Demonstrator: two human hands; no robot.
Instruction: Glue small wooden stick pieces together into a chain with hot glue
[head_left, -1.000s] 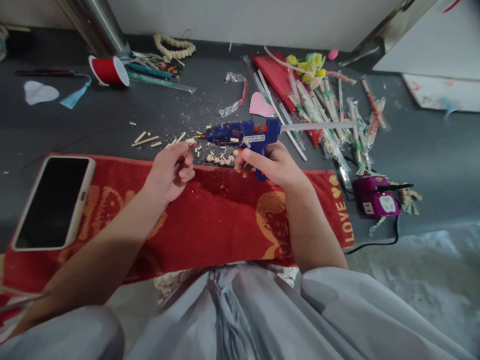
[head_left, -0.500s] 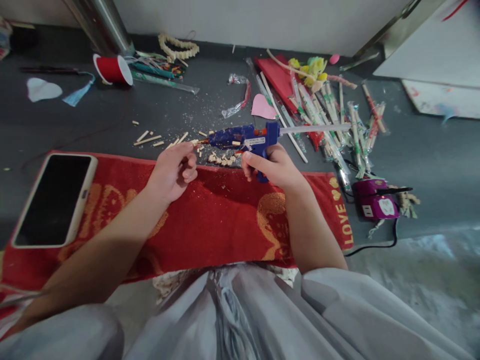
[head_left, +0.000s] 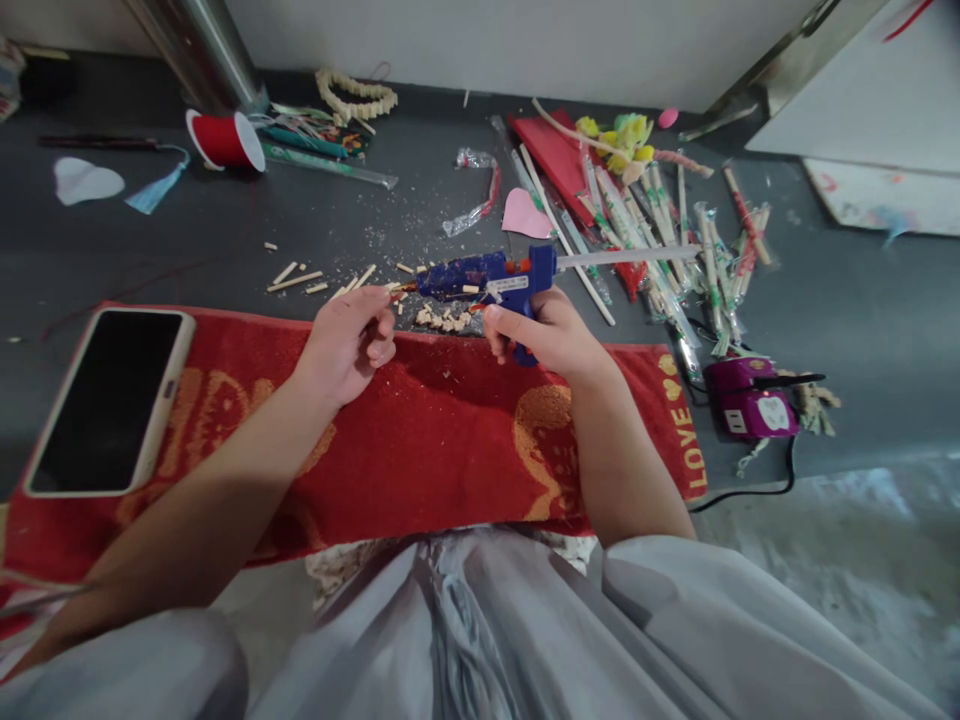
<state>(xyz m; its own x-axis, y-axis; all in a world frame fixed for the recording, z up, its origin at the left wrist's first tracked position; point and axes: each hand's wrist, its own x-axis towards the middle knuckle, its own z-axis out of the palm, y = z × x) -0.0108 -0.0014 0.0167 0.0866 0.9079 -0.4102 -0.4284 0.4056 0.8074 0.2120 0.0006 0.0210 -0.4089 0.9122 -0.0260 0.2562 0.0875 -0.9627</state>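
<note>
My right hand (head_left: 551, 335) is wrapped round the handle of a blue hot glue gun (head_left: 465, 277), which points left. A long clear glue stick (head_left: 630, 256) sticks out of its back end. At the nozzle tip, my left hand (head_left: 351, 338) pinches a tiny pale piece between thumb and forefinger; its shape is too small to tell. Under and beside the gun, short wooden stick pieces (head_left: 295, 281) and a clump of small wooden bits (head_left: 444, 320) lie on the dark table (head_left: 225, 235). Both forearms reach over a red towel (head_left: 442, 430).
A phone (head_left: 109, 400) rests on the towel's left end. Behind are a red ribbon spool (head_left: 225, 140), a pale wooden ring (head_left: 352, 100) and a pink paper heart (head_left: 526, 214). Wrapped sticks (head_left: 652, 240) pile up at right, near a purple box (head_left: 750, 398) with a black cord.
Almost nothing differs. The glue gun has shifted very slightly left, and its nozzle stays by my left fingertips.
</note>
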